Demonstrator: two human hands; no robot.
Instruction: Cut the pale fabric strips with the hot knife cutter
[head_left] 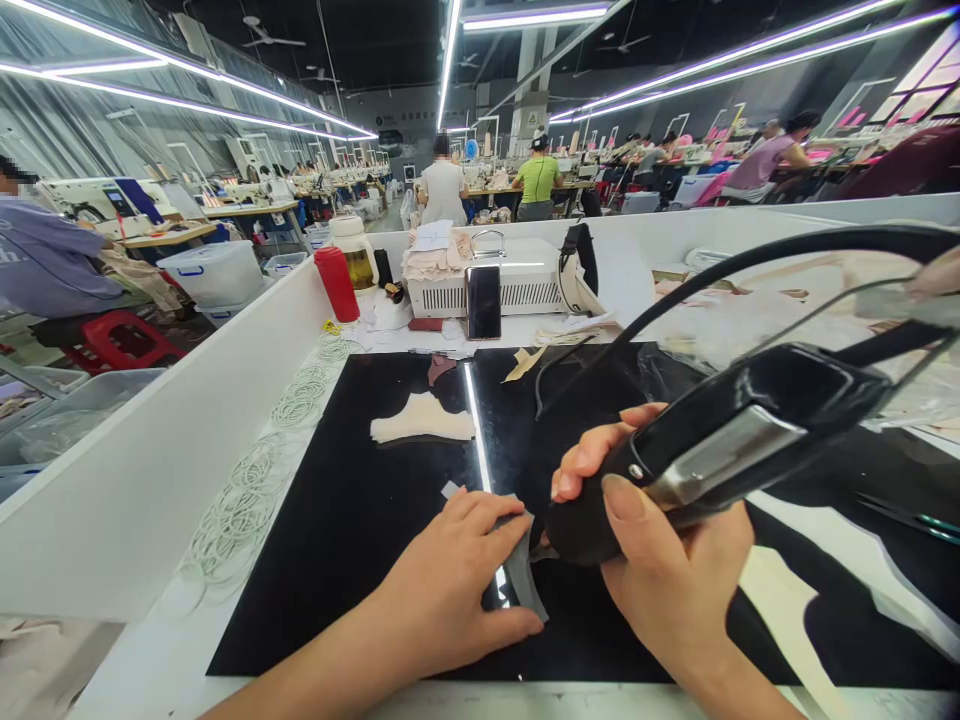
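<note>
My right hand [667, 560] is wrapped round a black hand-held tool [750, 425] with a metal strip along its side and a thick black cable [750, 262] arching away to the right. The tool's rounded black tip [577, 530] rests on the glossy black work mat [360, 520]. My left hand [450, 580] lies beside it, fingers pressing a small grey fabric piece [525, 580] flat against the mat, right at the tool's tip. A small stack of cream fabric pieces [424, 420] lies farther back on the mat.
White rubber bands [247, 500] are strewn along the left white wall [150, 470]. At the back stand a white machine box [525, 280], a phone [484, 302], a red bottle [337, 283] and a jar [352, 250]. Other workers sit at distant tables.
</note>
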